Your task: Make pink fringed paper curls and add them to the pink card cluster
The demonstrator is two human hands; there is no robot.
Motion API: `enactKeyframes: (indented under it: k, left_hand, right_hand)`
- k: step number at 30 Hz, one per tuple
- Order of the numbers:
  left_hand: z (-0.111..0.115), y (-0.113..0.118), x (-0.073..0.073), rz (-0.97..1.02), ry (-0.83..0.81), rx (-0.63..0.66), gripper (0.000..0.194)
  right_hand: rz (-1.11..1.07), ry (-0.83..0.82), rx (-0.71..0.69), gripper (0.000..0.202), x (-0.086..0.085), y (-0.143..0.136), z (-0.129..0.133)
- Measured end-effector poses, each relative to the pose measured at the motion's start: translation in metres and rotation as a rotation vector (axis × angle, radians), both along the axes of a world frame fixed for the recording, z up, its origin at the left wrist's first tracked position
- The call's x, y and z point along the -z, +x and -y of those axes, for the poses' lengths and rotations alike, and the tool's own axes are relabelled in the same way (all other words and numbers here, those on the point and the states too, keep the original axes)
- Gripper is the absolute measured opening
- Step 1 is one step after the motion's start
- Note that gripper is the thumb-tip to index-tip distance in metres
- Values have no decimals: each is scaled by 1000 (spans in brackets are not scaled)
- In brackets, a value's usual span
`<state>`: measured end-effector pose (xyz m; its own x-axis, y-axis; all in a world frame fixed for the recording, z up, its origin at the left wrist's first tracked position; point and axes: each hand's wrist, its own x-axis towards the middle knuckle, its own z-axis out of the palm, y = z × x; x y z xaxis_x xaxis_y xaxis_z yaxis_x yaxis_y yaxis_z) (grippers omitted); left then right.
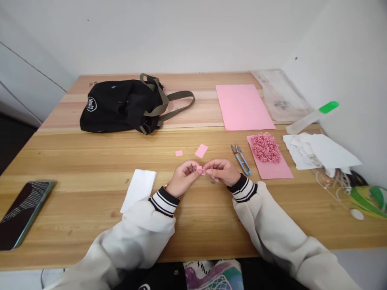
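My left hand (185, 177) and my right hand (222, 171) meet over the middle of the wooden table. Between their fingertips is a small piece of pink paper (200, 168) with narrow strips along one side. Both hands pinch it, the left at its left part and the right at the strips. Just beyond the hands lie two small pink paper pieces, a smaller rectangle (179, 153) and a larger one (201, 151). Blue-handled thread snips (241, 158) rest right of my right hand. Beside my left wrist is a folded white paper (139, 189).
Right of the snips, a pink fringed paper bundle (266, 148) sits on a pink sheet (279, 171). Behind are a larger pink sheet (244, 106), a clear bag (279, 96) and a green-capped tube (311, 119). A black backpack (117, 106) lies back left, a phone (22, 213) front left.
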<state>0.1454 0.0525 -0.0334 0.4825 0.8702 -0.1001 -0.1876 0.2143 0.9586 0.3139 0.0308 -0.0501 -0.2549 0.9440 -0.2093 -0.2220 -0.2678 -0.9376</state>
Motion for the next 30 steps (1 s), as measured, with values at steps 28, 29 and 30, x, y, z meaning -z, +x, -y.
enactKeyframes:
  k: [28, 29, 30]
  left_hand:
    - [0, 0, 10, -1, 94, 12, 30]
    - [0, 0, 10, -5, 95, 14, 30]
    - [-1, 0, 10, -9, 97, 16, 30]
  right_hand:
    - [81, 16, 44, 26, -4, -6, 2]
    - [83, 15, 47, 26, -4, -6, 2]
    - [86, 15, 49, 26, -4, -7, 2]
